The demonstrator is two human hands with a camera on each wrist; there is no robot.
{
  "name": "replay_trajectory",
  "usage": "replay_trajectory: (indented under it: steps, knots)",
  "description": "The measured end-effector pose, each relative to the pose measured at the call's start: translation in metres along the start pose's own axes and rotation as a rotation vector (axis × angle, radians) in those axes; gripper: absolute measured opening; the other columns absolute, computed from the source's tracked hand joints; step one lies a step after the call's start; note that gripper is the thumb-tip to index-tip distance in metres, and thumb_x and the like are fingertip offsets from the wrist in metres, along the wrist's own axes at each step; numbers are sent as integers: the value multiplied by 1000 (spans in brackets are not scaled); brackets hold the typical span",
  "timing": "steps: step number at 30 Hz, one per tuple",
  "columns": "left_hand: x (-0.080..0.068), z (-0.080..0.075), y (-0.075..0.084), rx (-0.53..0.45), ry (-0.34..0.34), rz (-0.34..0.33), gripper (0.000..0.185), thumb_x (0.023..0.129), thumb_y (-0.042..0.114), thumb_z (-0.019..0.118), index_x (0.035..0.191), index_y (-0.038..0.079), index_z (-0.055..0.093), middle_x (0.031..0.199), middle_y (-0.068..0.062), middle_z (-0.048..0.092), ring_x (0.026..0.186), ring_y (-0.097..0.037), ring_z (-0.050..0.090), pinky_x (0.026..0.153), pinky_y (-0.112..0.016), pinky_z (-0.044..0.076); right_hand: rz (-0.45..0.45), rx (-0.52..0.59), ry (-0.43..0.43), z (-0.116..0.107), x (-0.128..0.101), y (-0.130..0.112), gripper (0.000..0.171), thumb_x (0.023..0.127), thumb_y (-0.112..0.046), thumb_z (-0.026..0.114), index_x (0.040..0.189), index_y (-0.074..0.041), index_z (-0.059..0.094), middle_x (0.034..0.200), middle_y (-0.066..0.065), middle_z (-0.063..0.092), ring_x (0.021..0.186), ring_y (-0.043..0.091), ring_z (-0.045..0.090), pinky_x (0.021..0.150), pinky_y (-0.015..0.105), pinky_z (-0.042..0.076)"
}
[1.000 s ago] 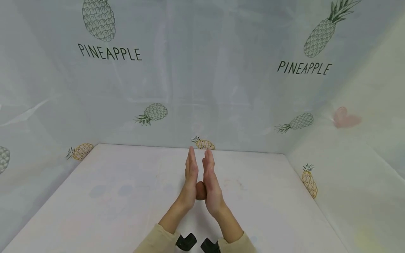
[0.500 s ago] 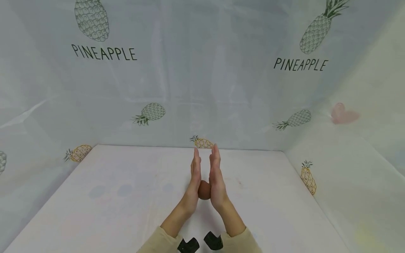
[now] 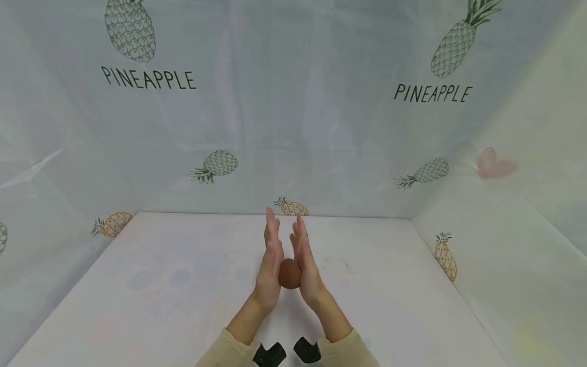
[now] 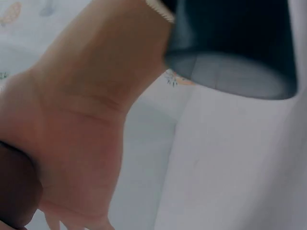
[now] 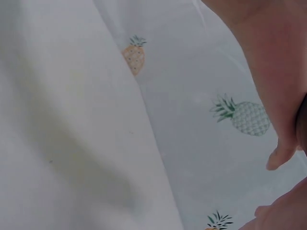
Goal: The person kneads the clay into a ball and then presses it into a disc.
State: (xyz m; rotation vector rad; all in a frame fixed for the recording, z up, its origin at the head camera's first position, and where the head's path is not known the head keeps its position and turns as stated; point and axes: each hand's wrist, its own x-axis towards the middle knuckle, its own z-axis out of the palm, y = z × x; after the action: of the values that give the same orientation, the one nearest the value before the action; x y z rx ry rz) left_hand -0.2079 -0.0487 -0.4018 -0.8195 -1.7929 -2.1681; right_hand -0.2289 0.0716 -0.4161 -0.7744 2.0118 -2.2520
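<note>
From where I stand, a brown ball [image 3: 290, 274] sits between the palms, over the middle of the white table [image 3: 183, 311]. The left hand [image 3: 270, 266] presses it from nine o'clock and the right hand [image 3: 309, 270] from three, both with fingers straight and pointing towards twelve, so the gap is narrow, just the ball's width. Beige sleeves [image 3: 347, 350] come in from seven and five o'clock; a pineapple-print sheet [image 3: 284, 112] hangs at twelve.

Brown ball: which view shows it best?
Head: the ball shows almost whole between left hand and right hand. Left wrist has a dark part, cut by the left edge; right wrist, only a sliver at the right edge.
</note>
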Motion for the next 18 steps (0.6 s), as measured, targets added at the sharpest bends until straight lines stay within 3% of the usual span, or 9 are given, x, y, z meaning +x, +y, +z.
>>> replay_trajectory:
  steps: [5,10,14,18]
  knots:
    - [3,-8,1,29,54,41,65,111,50,7,168,35,-18,174,16,-22,162,-17,-19,121,-73,-13,47,-15,-47,9,-2,1,61,113,-53,3,171,-37,-6,178,-4,-5,165,32,1,129,65,-1]
    - [6,-13,-1,73,116,66,67,110,46,11,169,29,-17,174,12,-24,161,-16,-23,123,-66,-16,29,-14,-89,16,-3,-2,61,114,-51,2,171,-33,-10,178,-4,-9,164,32,-1,128,65,-2]
    - [6,-15,-7,103,148,43,67,111,44,12,169,28,-18,174,10,-25,159,-15,-26,122,-66,-18,-4,-30,-111,20,-5,-6,62,113,-51,2,170,-32,-12,177,-6,-13,164,31,-4,128,64,-3]
    - [5,-14,-15,135,133,-33,65,112,47,10,168,32,-19,174,10,-26,159,-17,-27,122,-69,-15,-57,-44,-84,20,-6,-10,61,114,-46,0,170,-27,-13,177,-5,-16,164,32,-7,128,64,-5]
